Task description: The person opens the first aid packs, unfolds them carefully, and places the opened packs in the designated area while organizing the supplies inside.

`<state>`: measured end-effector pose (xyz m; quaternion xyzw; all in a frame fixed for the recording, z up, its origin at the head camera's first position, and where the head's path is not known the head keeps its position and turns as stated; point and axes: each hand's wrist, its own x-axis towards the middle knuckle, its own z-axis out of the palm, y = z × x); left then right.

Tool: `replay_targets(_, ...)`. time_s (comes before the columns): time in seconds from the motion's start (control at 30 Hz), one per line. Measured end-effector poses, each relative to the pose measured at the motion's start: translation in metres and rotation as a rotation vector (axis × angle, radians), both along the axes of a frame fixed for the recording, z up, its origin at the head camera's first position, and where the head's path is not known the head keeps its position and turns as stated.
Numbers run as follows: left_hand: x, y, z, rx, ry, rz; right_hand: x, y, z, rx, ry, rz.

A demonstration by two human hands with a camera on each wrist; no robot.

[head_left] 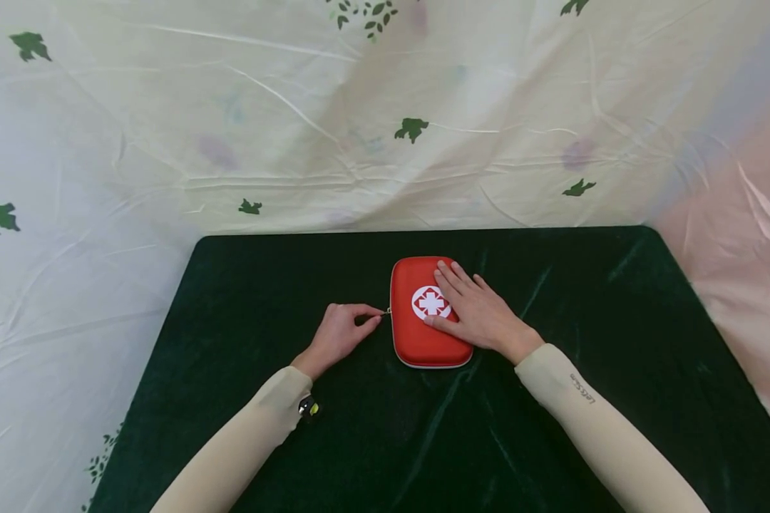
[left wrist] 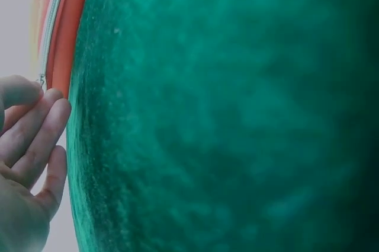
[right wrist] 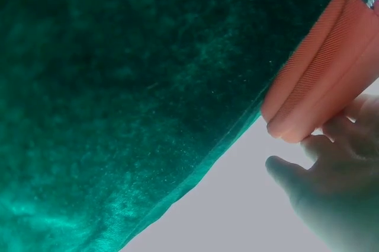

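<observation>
A red first-aid case (head_left: 417,345) with a white cross emblem (head_left: 432,303) lies on the dark green cloth. At the case's left side, the thumb and index finger of my left hand (head_left: 339,333) pinch the small zipper pull (head_left: 387,312). The left wrist view shows the grey zipper (left wrist: 54,18) running along the red side wall above the fingertips. My right hand (head_left: 478,308) rests flat over the right part of the lid, fingers straight, covering part of the emblem. From the right wrist, the case's ribbed fabric side (right wrist: 314,80) shows beside the right hand (right wrist: 340,175).
The green velvet-like cloth (head_left: 263,285) covers the table to its rounded back corners. Behind and at the sides hangs a pale curtain (head_left: 295,128) with green leaf and bird shapes. A small dark and yellow-green object (head_left: 309,406) sits at the left cuff.
</observation>
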<state>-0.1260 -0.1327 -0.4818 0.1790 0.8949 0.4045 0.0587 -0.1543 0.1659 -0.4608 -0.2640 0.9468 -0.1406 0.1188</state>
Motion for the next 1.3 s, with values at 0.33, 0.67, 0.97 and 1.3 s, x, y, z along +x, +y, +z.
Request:
replay_targets(0.33, 0.006, -0.002, 0.000, 0.001, -0.014, -0.030, 0.000, 0.000, 0.001, -0.007, -0.018, -0.004)
replay_targets(0.67, 0.012, -0.008, 0.002, -0.001, -0.037, -0.094, 0.001, 0.000, 0.003, -0.024, -0.033, -0.003)
replay_targets(0.97, 0.016, -0.015, -0.010, 0.030, -0.036, -0.159, 0.001, -0.001, 0.004, -0.023, -0.038, -0.006)
replay_targets(1.3, 0.015, -0.025, -0.056, 0.078, -0.028, -0.200, 0.001, 0.000, 0.004, -0.015, -0.036, -0.009)
